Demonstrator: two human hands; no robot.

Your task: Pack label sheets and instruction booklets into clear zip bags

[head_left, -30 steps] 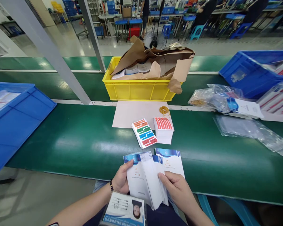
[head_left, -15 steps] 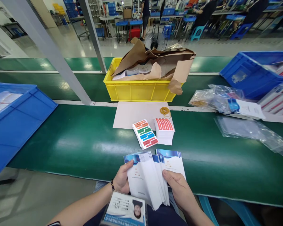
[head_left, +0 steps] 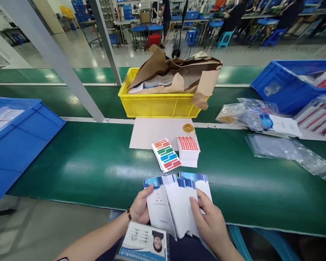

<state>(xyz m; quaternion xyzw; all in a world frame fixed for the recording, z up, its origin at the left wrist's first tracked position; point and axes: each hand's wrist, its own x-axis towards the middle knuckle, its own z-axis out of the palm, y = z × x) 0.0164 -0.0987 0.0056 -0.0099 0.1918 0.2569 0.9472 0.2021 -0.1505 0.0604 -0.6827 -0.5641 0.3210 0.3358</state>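
Note:
A fanned stack of white booklets with blue top bands is spread between my hands at the table's near edge. My left hand is closed on the stack's left side, thumb on the front cover. On the right side, my right hand pinches the booklets with its thumb in front; the fingers behind are partly hidden. Another booklet shows behind the fan at the right. Just beyond lie a pile of sheets with coloured patterns and a thicker stack of red-printed cards.
A yellow bin with brown paper stands behind a white sheet bearing rubber bands. Blue bins stand left and right. Clear plastic bags lie right. A slanted post rises at left. An ID badge hangs below my hands.
My right hand has shifted its grip on the fan, its fingers now bent over the right-hand booklets. The booklets are spread slightly wider; my left hand stays in place.

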